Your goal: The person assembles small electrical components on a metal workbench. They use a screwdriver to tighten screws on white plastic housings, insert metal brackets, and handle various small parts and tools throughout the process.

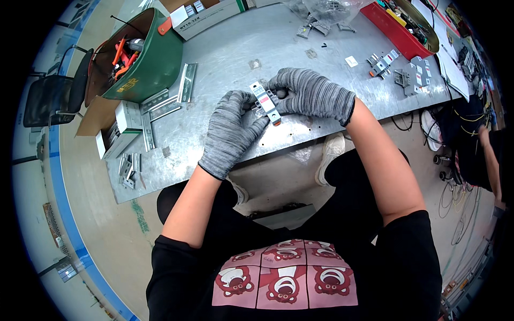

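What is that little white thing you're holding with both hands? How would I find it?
Look at the grey metal table, near its front edge, where the left hand and right hand in grey knit gloves meet. Between them is a narrow white plastic block. Only it has a red stripe and an orange end.

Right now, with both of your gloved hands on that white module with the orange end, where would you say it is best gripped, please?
Probably across its long narrow sides near the middle. The white module lies tilted, its orange end toward the table's near edge. The left hand comes from its left, the right hand from its right, so each can pinch a flat flank and leave both ends free.
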Demonstrator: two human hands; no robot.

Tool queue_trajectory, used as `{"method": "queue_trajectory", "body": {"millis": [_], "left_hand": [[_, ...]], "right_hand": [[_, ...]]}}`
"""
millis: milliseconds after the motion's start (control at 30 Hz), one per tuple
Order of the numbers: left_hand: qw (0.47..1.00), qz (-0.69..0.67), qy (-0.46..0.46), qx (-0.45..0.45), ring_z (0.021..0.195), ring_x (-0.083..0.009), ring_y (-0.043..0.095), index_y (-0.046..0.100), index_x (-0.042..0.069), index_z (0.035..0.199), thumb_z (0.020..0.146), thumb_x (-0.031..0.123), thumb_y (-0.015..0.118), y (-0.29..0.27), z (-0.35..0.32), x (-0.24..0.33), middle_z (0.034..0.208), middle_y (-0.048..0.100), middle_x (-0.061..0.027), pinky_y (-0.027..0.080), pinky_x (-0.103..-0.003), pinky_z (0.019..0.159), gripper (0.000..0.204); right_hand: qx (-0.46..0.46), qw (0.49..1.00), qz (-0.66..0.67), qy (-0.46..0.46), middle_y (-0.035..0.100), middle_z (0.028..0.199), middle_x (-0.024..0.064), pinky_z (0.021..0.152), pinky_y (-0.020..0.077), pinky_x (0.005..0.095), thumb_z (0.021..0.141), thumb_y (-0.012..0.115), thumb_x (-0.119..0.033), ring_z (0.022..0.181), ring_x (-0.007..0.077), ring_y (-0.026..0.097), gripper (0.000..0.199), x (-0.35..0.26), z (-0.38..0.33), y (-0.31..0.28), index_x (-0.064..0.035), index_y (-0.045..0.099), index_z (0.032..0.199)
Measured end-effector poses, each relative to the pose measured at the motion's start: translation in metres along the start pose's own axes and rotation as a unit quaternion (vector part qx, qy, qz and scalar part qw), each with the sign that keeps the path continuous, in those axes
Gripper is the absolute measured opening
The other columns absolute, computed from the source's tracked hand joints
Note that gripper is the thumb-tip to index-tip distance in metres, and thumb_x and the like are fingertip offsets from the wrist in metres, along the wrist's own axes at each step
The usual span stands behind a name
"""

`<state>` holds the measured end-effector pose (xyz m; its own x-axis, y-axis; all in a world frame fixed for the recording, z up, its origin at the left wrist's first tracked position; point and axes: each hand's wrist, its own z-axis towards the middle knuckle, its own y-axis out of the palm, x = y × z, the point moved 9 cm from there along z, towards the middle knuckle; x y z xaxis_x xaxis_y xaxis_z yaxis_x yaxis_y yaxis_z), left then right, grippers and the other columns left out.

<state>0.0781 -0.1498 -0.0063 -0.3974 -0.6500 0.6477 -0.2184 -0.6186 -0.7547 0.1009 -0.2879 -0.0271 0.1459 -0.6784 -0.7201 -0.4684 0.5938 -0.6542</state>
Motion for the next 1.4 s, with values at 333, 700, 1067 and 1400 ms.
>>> {"method": "queue_trajectory", "body": {"millis": [333, 700, 1067, 1400], "left_hand": [[1.000, -0.003, -0.009, 0.016, 0.086, -0.0254, 0.064, 0.060, 0.000, 0.102, 0.072, 0.016, 0.080, -0.001, -0.003, 0.002, 0.095, 0.063, -0.0145, 0.054, -0.035, 0.080, 0.039], [0.999, -0.001, -0.020, 0.036, 0.084, -0.0199, 0.063, 0.060, 0.002, 0.104, 0.071, 0.016, 0.082, 0.001, -0.007, 0.001, 0.094, 0.064, -0.0097, 0.053, -0.032, 0.081, 0.041], [0.999, 0.008, -0.019, 0.042, 0.084, -0.0188, 0.063, 0.061, 0.002, 0.104, 0.070, 0.016, 0.083, 0.000, -0.007, 0.000, 0.094, 0.064, -0.0090, 0.053, -0.032, 0.081, 0.043], [0.949, -0.285, -0.133, -0.026, 0.087, -0.0113, 0.060, 0.051, 0.001, 0.109, 0.076, -0.003, 0.077, 0.010, -0.011, -0.035, 0.093, 0.059, -0.0049, 0.054, -0.025, 0.079, 0.042]], "right_hand": [[0.060, 0.995, 0.014, -0.083, 0.063, 0.102, 0.0113, 0.088, 0.0524, 0.0337, 0.087, 0.067, -0.011, 0.092, 0.0224, 0.063, 0.037, -0.016, -0.017, 0.000, -0.0056, 0.061, 0.123], [-0.014, 0.999, 0.048, -0.022, 0.070, 0.101, 0.0129, 0.081, 0.0557, 0.0320, 0.092, 0.064, -0.026, 0.088, 0.0209, 0.067, 0.039, 0.000, -0.008, -0.007, -0.0037, 0.062, 0.123], [-0.017, 0.998, 0.060, -0.003, 0.069, 0.105, 0.0147, 0.086, 0.0540, 0.0350, 0.093, 0.061, -0.024, 0.092, 0.0256, 0.067, 0.043, 0.000, -0.010, 0.007, -0.0072, 0.053, 0.132], [0.031, 0.994, 0.104, -0.025, 0.069, 0.083, 0.0119, 0.076, 0.0521, 0.0338, 0.082, 0.072, -0.027, 0.078, 0.0220, 0.066, 0.028, 0.005, -0.010, -0.006, -0.0044, 0.068, 0.099]]}}
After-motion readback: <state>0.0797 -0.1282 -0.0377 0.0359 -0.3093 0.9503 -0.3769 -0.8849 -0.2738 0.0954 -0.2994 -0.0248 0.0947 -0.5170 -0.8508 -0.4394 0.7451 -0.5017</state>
